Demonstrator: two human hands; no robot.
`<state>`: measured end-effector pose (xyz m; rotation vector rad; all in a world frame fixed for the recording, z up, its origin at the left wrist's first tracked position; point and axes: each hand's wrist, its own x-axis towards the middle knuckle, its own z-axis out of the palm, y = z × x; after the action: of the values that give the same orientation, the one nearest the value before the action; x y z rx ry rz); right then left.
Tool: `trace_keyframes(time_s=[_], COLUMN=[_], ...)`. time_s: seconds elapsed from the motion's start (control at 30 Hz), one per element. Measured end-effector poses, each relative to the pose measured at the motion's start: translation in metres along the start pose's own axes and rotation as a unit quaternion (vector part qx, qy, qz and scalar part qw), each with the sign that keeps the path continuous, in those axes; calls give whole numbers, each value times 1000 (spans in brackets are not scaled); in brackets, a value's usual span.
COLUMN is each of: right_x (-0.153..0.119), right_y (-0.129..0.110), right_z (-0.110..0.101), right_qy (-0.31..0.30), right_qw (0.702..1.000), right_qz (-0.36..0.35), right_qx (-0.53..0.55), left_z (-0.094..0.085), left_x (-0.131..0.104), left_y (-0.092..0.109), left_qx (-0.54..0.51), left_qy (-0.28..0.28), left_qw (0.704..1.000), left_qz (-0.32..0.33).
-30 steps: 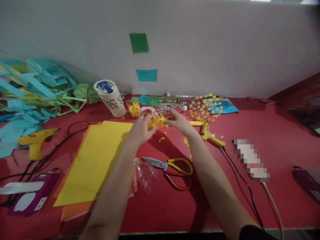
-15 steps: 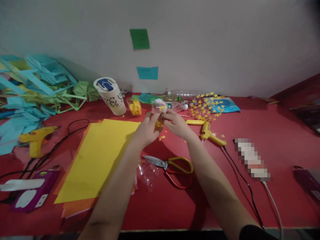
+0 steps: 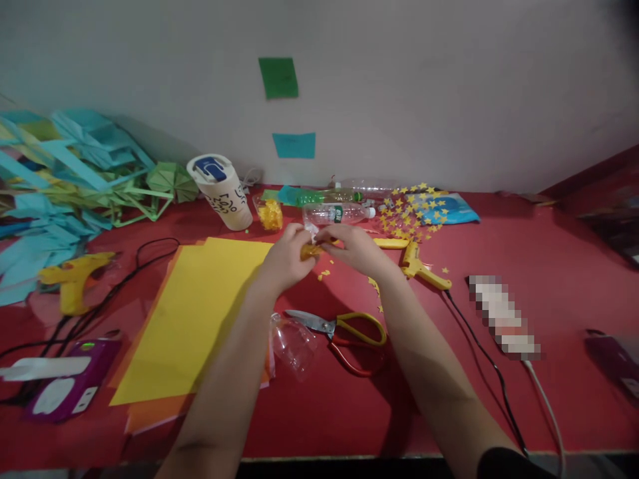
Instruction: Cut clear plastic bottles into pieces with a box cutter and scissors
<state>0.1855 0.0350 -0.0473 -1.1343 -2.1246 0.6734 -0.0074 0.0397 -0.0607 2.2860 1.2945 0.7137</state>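
Note:
Both hands meet near the middle of the red table. My left hand (image 3: 289,259) is closed around a small yellow item (image 3: 310,251), which looks partly see-through and has a whitish part (image 3: 312,229) at its top. My right hand (image 3: 352,247) is bent over the right side of this item, its fingers pressed together against it; their tips are partly hidden. Small yellow scraps (image 3: 326,272) lie just below the hands. Scissors (image 3: 334,327) with yellow and red handles lie nearer, beside a cut clear plastic piece (image 3: 295,346).
Yellow sheets (image 3: 200,313) and a yellow glue gun (image 3: 74,279) lie left. Behind are a white cup (image 3: 222,193), a container of yellow pieces (image 3: 270,214) and clear bottles (image 3: 324,213). Right are yellow stars (image 3: 414,209), another glue gun (image 3: 424,271) and a blurred-out object (image 3: 503,316).
The whitish part between my hands has moved down and is now mostly behind the fingers. My right hand has shifted slightly right and down, showing more of the bottle behind.

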Motion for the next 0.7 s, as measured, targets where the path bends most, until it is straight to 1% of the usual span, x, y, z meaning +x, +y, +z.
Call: trace_keyframes(time_s=[0.07, 0.1, 0.17, 0.23, 0.3, 0.37, 0.4, 0.47, 0.53, 0.57, 0.63, 0.7], right_x=[0, -1, -1, -1, -1, -2, -2, -1, 0, 1, 3, 4], right_y=[3, 4, 5, 5, 3, 2, 2, 3, 6, 9, 13, 15], right_z=[5, 7, 13, 17, 16, 9, 5, -2, -4, -3, 1, 3], right_qy=[-46, -70, -111, -131, -132, -100, -68, 21, 91, 112, 123, 112], right_qw=[999, 997, 993, 991, 991, 995, 998, 999, 996, 993, 990, 990], right_qz=[15, 15, 21, 35, 31, 7, -5, -14, 3, 22, 67, 83], right_qx=[16, 22, 20, 6, 0, 8, 17, 31, 22, 12, 3, 7], left_z=[-2, -3, -3, -1, -1, -3, -4, -6, -6, -5, -2, 2], left_x=[-1, -1, -2, -3, -3, -2, -1, 0, 1, 1, 1, 1], left_y=[2, 4, 9, 13, 14, 11, 9, 5, 2, 2, 2, 2], left_qx=[1, -7, -28, -32, -23, -19, -18, -16, -16, -16, -12, -2], left_qy=[10, 5, -22, -51, -50, -22, -5, 27, 47, 52, 53, 56], left_qw=[1000, 1000, 999, 998, 998, 999, 999, 999, 999, 998, 998, 998], left_qz=[-3, 2, 20, 35, 40, 34, 26, 15, 19, 25, 37, 37])
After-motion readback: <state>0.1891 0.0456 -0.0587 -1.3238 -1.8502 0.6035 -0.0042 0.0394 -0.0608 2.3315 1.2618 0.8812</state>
